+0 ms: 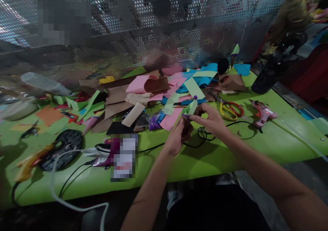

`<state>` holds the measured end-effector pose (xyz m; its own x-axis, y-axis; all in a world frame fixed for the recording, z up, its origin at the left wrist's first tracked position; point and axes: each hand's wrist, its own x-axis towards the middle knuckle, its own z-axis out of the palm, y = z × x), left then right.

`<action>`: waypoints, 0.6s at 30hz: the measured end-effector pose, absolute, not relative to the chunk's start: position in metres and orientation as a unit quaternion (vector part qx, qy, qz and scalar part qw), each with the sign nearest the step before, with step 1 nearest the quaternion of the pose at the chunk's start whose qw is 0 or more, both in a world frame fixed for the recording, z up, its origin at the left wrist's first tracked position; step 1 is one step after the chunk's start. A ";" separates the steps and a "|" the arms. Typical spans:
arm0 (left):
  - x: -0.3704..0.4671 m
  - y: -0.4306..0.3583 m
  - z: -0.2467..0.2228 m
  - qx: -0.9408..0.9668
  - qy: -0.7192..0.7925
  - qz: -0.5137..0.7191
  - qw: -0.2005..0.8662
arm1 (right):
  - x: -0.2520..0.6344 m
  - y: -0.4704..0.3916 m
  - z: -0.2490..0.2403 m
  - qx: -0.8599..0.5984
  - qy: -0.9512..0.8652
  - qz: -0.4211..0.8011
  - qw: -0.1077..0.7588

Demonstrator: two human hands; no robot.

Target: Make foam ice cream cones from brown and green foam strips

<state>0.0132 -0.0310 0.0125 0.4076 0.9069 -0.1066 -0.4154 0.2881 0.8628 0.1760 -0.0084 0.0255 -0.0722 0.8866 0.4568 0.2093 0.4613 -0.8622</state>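
A small craft piece of light green paper (190,108) is held upright between my hands above the green table. It has a purple ball (195,97) at its tip and a purple strip (185,115) around its lower edge. My left hand (177,137) wraps round its lower part, which the fingers mostly hide. From the right, the thumb and fingers of my right hand (210,120) close on the purple strip at its side. Behind the hands lie pale green paper strips (194,87) and a pink sheet (171,119).
Scissors with red and yellow handles (232,110) and a pink glue gun (261,113) lie at right. A yellow glue gun (32,162) rests by a black tray (64,149) at left. A dark bottle (268,75) stands at the right edge. Cables cross the table (205,162).
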 end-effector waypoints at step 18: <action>0.011 -0.030 0.010 0.389 0.328 0.428 0.747 | 0.176 -0.009 0.024 -0.428 -0.662 0.308 0.533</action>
<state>0.0113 -0.0297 0.0101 0.4182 0.8948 -0.1561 -0.3850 0.3303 0.8618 0.1756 -0.0085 0.0238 -0.0654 0.8942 0.4428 0.2382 0.4449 -0.8633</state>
